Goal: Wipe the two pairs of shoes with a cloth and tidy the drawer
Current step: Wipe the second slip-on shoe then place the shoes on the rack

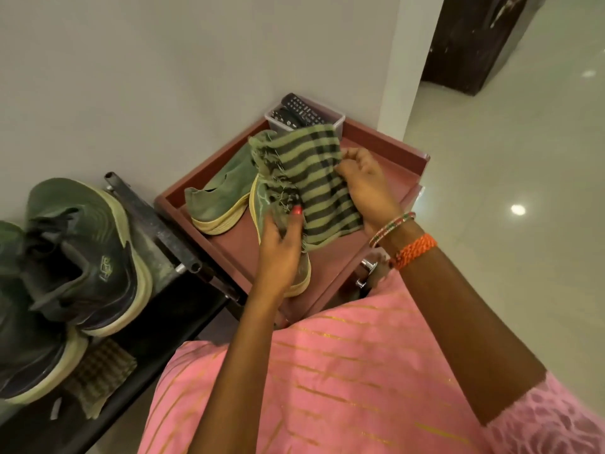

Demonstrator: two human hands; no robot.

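Note:
An open reddish drawer (386,142) holds a pair of green suede shoes with yellow soles. One shoe (219,198) lies at the drawer's back left. My left hand (281,253) grips the other green shoe (302,276) together with the frayed edge of a green-and-black striped cloth (314,181). My right hand (366,185) pinches the cloth's right side above the drawer. A dark green pair of sneakers (82,257) rests on a black rack at the left, one sneaker lower (32,358).
A small clear bin of remote controls (304,114) stands at the drawer's far corner. A second checked cloth (98,371) lies on the rack's lower shelf. Metal drawer handles (368,273) stick out by my pink dress. A white wall is behind, shiny floor to the right.

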